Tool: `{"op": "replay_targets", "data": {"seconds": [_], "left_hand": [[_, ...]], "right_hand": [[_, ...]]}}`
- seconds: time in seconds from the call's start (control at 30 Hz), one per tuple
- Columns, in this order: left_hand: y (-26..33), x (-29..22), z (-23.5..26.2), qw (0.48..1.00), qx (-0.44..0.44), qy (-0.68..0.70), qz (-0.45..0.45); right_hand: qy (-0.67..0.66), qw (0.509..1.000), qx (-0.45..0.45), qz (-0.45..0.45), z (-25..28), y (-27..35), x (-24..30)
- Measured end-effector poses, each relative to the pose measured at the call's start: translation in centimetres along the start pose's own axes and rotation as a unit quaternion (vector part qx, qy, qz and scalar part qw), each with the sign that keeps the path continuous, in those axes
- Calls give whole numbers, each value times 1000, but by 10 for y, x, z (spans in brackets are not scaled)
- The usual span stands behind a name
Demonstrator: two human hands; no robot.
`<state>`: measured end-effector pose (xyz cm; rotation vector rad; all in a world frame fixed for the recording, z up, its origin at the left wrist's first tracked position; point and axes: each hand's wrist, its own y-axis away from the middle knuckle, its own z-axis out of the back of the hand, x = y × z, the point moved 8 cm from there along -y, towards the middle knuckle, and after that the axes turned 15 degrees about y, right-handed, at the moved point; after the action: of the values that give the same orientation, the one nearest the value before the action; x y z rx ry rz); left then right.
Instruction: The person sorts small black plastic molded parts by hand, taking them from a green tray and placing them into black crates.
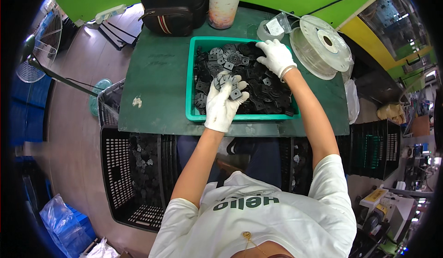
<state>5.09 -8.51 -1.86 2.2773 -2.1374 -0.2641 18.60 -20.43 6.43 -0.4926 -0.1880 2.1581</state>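
A teal-green plastic tray (189,85) sits on the table, heaped with dark grey and black moulded plastic parts (265,92), some round with slots and small square tabs. My left hand (220,108), in a white glove, is over the tray's near left part, palm up, its fingers curled round a dark grey plastic part (224,79). Over the tray's far right corner is my right hand (278,57), gloved too. Its thumb and fingers are apart, and I see nothing between them; the fingertips hang just above the parts there.
A black backpack (168,9) and a pale bottle (224,4) stand along the table's back edge. Right of the tray are a roll of clear tape (267,33) and a large plastic-wrapped spool (320,45). Black crates (120,175) with similar parts stand below the table's near edge.
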Motion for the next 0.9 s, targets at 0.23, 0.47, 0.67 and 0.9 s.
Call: {"op": "replay_targets", "data": {"seconds": [0.23, 0.47, 0.67, 0.9], "left_hand": [[3, 1, 2, 999, -17, -42, 6], [0, 2, 3, 1000, -7, -24, 2], [5, -1, -10, 999, 28, -26, -8], [4, -2, -7, 998, 49, -39, -24]], "right_hand": [[-137, 989, -58, -26, 30, 13, 17], [-582, 773, -124, -222, 44, 86, 48], [-580, 768, -155, -223, 51, 99, 70], [-521, 807, -193, -198, 56, 102, 76]]}}
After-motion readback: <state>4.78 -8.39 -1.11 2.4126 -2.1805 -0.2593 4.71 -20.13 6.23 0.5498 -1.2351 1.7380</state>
